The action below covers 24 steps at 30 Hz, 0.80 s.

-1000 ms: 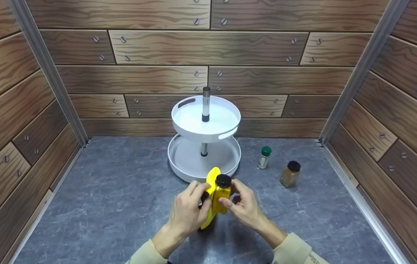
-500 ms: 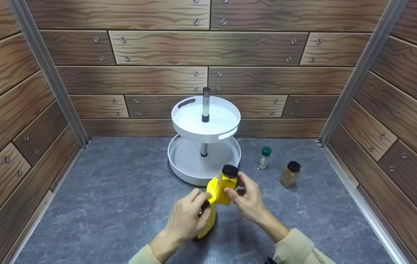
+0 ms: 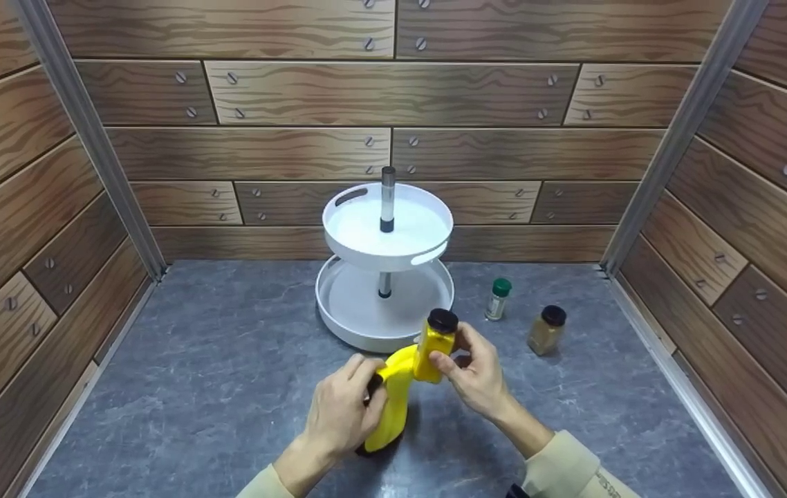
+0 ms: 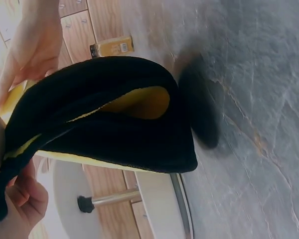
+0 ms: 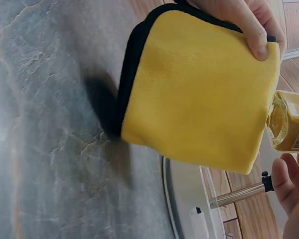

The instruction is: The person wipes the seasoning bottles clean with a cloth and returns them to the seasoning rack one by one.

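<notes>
My left hand (image 3: pixel 341 404) pinches a folded yellow cloth (image 3: pixel 390 411) with black edging by its upper edge. The cloth hangs above the table, its fold gaping in the left wrist view. My right hand (image 3: pixel 480 373) holds a spice jar (image 3: pixel 434 353) with yellow contents and a black lid between thumb and fingers, slightly tilted. In the right wrist view the base of the jar (image 5: pixel 291 122) is beside the cloth's edge (image 5: pixel 204 94); whether they touch I cannot tell. Part of the jar's side is hidden by my right thumb.
Behind the hands stands a white two-tier round tray (image 3: pixel 338 325) with a central post. To its right on the grey table (image 3: pixel 214 380) stand a small green-lidded jar (image 3: pixel 497 301) and a brown spice jar (image 3: pixel 547 332) with a black lid. Wood-patterned walls enclose the back and sides.
The jar has moved up and to the right, away from the cloth's middle. My left hand has drawn the cloth slightly left and down, and more of the cloth shows.
</notes>
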Each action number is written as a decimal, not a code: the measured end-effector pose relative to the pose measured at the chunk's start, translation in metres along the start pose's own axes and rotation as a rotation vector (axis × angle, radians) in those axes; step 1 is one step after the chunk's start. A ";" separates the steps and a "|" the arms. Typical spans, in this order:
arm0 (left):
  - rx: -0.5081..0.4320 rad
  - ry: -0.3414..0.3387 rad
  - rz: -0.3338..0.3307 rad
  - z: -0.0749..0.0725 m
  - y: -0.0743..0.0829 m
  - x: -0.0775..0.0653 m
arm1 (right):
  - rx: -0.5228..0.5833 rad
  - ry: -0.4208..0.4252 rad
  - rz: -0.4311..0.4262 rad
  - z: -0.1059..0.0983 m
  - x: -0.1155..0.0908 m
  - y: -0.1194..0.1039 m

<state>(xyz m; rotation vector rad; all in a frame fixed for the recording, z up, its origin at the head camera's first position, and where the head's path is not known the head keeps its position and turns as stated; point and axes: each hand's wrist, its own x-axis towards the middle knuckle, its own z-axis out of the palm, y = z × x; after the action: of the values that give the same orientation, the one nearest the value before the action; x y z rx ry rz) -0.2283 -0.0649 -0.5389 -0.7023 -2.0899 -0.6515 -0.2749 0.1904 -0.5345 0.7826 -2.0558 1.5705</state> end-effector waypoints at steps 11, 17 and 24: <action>0.031 0.047 -0.042 -0.009 -0.011 0.000 | -0.103 0.032 0.123 -0.013 -0.024 0.012; 0.039 0.065 -0.057 -0.009 -0.012 0.002 | -0.203 -0.005 0.236 -0.015 -0.033 0.019; 0.038 0.060 -0.071 -0.008 -0.011 0.002 | -0.362 -0.034 0.358 -0.012 -0.040 0.026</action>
<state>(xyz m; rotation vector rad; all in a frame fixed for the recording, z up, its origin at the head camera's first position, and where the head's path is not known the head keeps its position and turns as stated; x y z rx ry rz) -0.2326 -0.0777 -0.5354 -0.5833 -2.0740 -0.6626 -0.2617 0.2135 -0.5758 0.3234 -2.5121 1.2935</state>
